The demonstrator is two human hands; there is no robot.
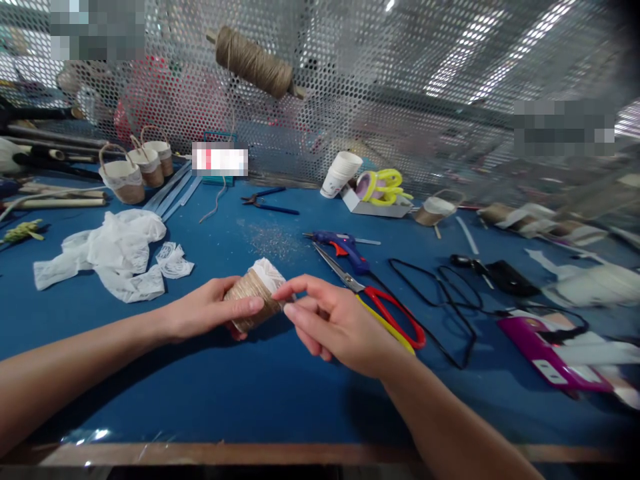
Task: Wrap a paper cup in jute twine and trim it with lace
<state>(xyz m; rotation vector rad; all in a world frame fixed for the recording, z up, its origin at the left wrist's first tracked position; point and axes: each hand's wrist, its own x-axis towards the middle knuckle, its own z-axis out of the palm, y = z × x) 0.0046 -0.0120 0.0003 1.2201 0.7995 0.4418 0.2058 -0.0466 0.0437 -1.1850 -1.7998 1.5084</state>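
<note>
My left hand (pixel 227 310) is wrapped round a small cup (pixel 255 288), which lies tilted just above the table. Tan twine covers the cup's lower part, and white lace or paper shows at its upper end. My right hand (pixel 327 320) is at the lace end, index finger touching the cup's side and thumb close by; whether anything lies between them I cannot make out. Beyond the right hand are a blue glue gun (pixel 345 245) and scissors (pixel 390 310) with red and yellow handles. A heap of white lace (pixel 120 250) sits left of the cup.
Finished-looking twine baskets (pixel 127 180) stand at the back left near glue sticks (pixel 173 190). Blue-handled pliers (pixel 273 202) lie mid-table. Stacked paper cups (pixel 341 175) and a tray (pixel 375 205) are behind. A black cord (pixel 445 300) and purple device (pixel 545 353) occupy the right. A twine spool (pixel 255 63) hangs above.
</note>
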